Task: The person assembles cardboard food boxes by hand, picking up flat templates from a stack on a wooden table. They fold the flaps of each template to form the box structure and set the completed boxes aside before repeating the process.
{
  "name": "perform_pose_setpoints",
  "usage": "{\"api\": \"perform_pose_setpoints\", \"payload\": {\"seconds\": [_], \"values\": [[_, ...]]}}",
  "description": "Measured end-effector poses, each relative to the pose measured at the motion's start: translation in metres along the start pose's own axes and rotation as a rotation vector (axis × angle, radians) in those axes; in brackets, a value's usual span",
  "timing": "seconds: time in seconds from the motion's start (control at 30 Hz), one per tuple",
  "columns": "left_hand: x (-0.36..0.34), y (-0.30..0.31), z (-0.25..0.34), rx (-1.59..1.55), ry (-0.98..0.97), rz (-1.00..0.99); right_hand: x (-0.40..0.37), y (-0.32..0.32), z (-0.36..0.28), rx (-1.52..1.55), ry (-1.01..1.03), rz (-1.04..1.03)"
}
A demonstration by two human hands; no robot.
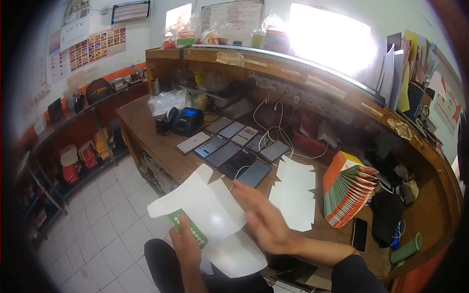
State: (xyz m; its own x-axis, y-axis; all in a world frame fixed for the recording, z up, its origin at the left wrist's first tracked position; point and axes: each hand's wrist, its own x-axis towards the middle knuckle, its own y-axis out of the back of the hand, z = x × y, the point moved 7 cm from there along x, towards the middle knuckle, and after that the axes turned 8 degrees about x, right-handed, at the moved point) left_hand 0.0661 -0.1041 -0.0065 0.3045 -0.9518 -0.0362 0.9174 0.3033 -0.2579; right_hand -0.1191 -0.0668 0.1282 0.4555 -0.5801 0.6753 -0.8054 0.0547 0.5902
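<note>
**Partly Folded Carton: Hand Positions and Surroundings**

The white carton (222, 207) is held above the lap, in front of the desk (154, 139), its flaps raised. The left hand (187, 244) pinches its green-patterned edge (199, 235), thumb uppermost, probably to anchor it. The right hand (267, 222) is open, fingers extended along the opposite side (contact cannot be confirmed), apparently to steer that panel.

On the desk, flat white blanks (294, 198) lie within reach. Beside them, orange-and-green cartons (348, 193) form a fanned row, presumably for easy separation. Phones (223, 154) lie grouped beyond. Under the shelf, a red bin (304, 140) holds papers, indistinct in detail.
</note>
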Motion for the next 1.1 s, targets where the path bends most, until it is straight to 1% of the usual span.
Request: {"api": "perform_pose_setpoints", "payload": {"seconds": [0.03, 0.07, 0.1, 0.13, 0.17, 0.2, 0.23, 0.27, 0.33, 0.37, 0.4, 0.47, 0.5, 0.53, 0.57, 0.6, 0.63, 0.67, 0.7, 0.73, 0.8, 0.83, 0.87, 0.93, 0.97, 1.03, 1.1], "values": [[-0.002, 0.0, 0.003, 0.086, -0.045, 0.042, -0.002, 0.003, 0.019, 0.398, -0.315, 0.088], [-0.005, -0.001, 0.004, 0.085, -0.045, 0.039, -0.011, -0.004, 0.036, 0.795, -0.63, 0.177], [-0.008, -0.007, 0.01, 0.115, -0.099, -0.038, -0.013, -0.017, 0.044, 1.059, -0.653, 0.178], [-0.013, -0.013, 0.016, 0.145, -0.154, -0.115, -0.016, -0.017, 0.044, 1.058, -0.652, 0.179], [-0.017, -0.015, 0.018, 0.145, -0.155, -0.116, -0.019, -0.024, 0.043, 1.007, -0.677, 0.071], [-0.024, -0.019, 0.025, 0.303, -0.23, -0.113, -0.022, -0.03, 0.041, 0.953, -0.701, -0.039], [-0.03, -0.022, 0.032, 0.463, -0.303, -0.109, -0.024, -0.027, 0.035, 0.793, -0.678, -0.075], [-0.032, -0.021, 0.037, 0.463, -0.302, -0.112, -0.025, -0.027, 0.034, 0.793, -0.68, -0.073], [-0.041, -0.029, 0.058, 0.421, -0.52, -0.17, -0.017, -0.021, 0.021, 0.392, -0.41, -0.144], [-0.036, -0.026, 0.049, 0.158, -0.588, -0.038, -0.013, -0.017, 0.016, 0.386, -0.379, -0.038], [-0.037, -0.024, 0.048, 0.158, -0.588, -0.04, -0.013, -0.017, 0.019, 0.386, -0.379, -0.037], [-0.034, -0.014, 0.046, 0.056, -0.542, 0.024, -0.009, -0.008, 0.028, 0.364, -0.36, 0.077], [-0.036, -0.012, 0.05, 0.093, -0.555, 0.083, -0.006, -0.004, 0.027, 0.363, -0.36, 0.081], [-0.036, -0.014, 0.052, 0.093, -0.557, 0.079, -0.003, 0.009, 0.028, 0.271, -0.39, 0.184], [-0.041, -0.013, 0.06, 0.182, -0.663, 0.176, -0.003, 0.021, 0.029, 0.178, -0.419, 0.285], [-0.047, -0.011, 0.067, 0.272, -0.768, 0.275, -0.003, 0.025, 0.031, 0.178, -0.418, 0.285], [-0.049, -0.012, 0.066, 0.271, -0.769, 0.277, -0.004, 0.026, 0.035, 0.175, -0.393, 0.231], [-0.054, -0.015, 0.066, 0.286, -0.824, 0.26, -0.005, 0.028, 0.036, 0.173, -0.368, 0.178], [-0.058, -0.017, 0.067, 0.301, -0.88, 0.243, -0.009, 0.023, 0.039, 0.213, -0.525, 0.014], [-0.059, -0.014, 0.069, 0.3, -0.881, 0.243, -0.007, 0.023, 0.032, 0.213, -0.523, 0.015], [-0.072, -0.044, 0.073, 0.662, -1.072, -0.186, -0.01, 0.007, 0.028, 1.027, -0.686, 0.117], [-0.071, -0.052, 0.073, 0.612, -1.049, -0.287, -0.016, 0.007, 0.03, 1.102, -0.757, 0.08], [-0.071, -0.054, 0.076, 0.612, -1.048, -0.289, -0.018, 0.005, 0.034, 1.101, -0.758, 0.081], [-0.072, -0.059, 0.081, 0.699, -1.045, -0.315, -0.02, 0.004, 0.041, 1.095, -0.742, 0.16], [-0.069, -0.054, 0.078, 0.712, -0.983, -0.294, -0.019, 0.006, 0.042, 1.096, -0.742, 0.158], [-0.067, -0.048, 0.079, 0.697, -0.98, -0.27, -0.018, 0.007, 0.042, 1.077, -0.783, 0.064], [-0.067, -0.041, 0.082, 0.646, -0.992, -0.208, -0.02, 0.011, 0.043, 1.019, -0.772, 0.05]]}}
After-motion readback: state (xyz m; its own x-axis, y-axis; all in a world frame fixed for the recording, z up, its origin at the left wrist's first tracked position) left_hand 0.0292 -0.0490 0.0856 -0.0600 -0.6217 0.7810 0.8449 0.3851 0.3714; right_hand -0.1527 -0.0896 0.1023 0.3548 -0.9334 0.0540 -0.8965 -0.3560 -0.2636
